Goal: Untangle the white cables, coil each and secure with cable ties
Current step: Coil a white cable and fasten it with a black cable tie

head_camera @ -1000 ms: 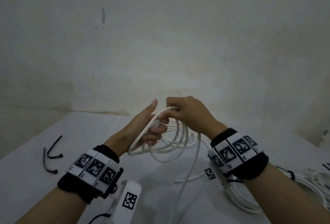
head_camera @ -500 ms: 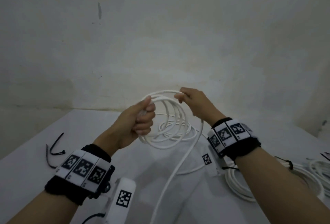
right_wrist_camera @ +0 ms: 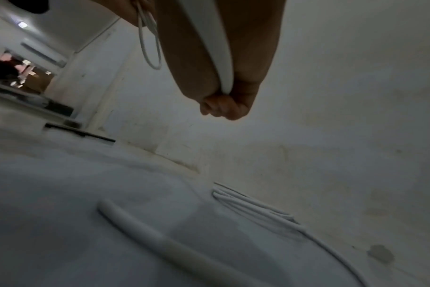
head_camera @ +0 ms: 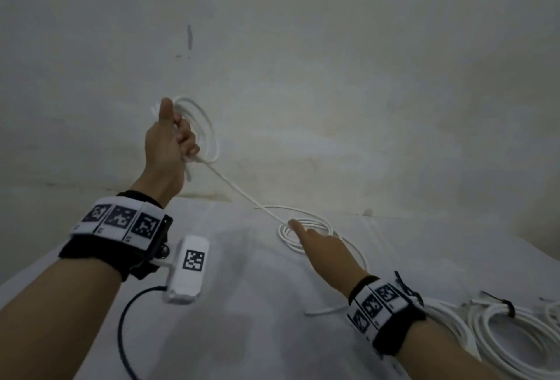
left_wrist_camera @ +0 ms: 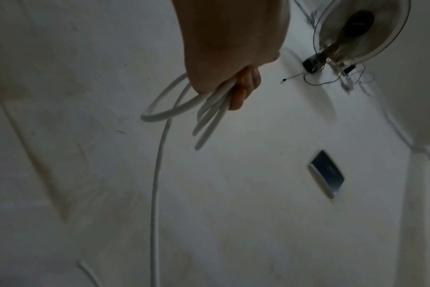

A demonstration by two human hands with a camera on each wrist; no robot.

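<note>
My left hand (head_camera: 169, 140) is fisted round a half-wound coil (head_camera: 201, 128) at 11 o'clock. Right hand (head_camera: 321, 246) pinches its slack at 2; loose loops (head_camera: 306, 228) remain on table (head_camera: 242, 334). One tied bundle (head_camera: 512, 328) at 4.

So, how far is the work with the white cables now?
Done: at the right edge one white cable coil already lies bound with a black tie. In hand: the left hand grips a raised bundle of white loops, and the right hand pinches the strand running down from it. Left: the loose white loops on the white table are not wound up, and this coil has no tie.
</note>
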